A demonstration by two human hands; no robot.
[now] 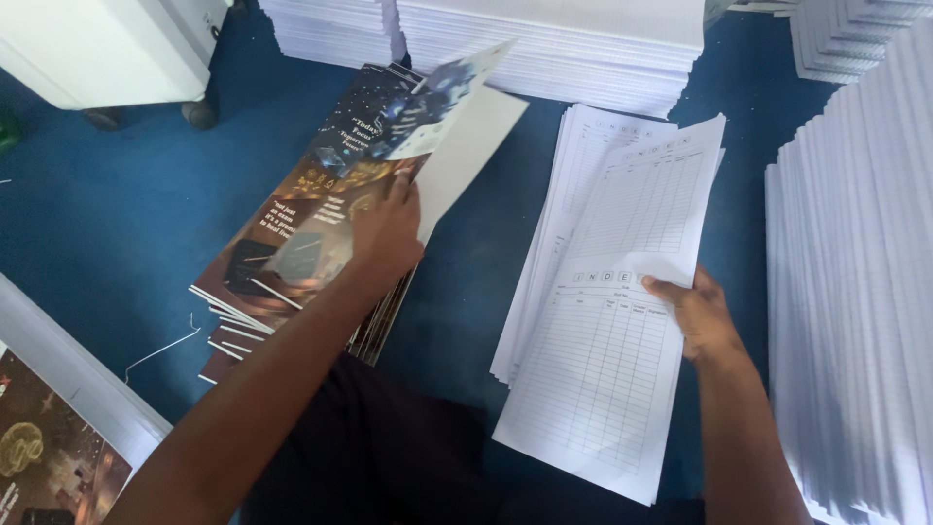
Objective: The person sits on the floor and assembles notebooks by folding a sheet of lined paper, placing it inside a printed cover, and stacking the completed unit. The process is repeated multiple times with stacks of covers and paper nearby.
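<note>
The printed cover [428, 97] lifts off the top of the dark cover stack [292, 262]; the left hand [387, 233] lies on that stack, fingers curled under the cover's edge. Right of the stack, the right hand [695, 316] pinches a ruled sheet [612, 321] above the form pile [573, 194]. Judging by both thick piles, most pairing remains. White paper stacks [855, 292] stand beyond, on blue floor [97, 214].

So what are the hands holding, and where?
Right hand grips the ruled sheet at its right edge. Left hand lifts the top printed cover off the cover stack.
</note>
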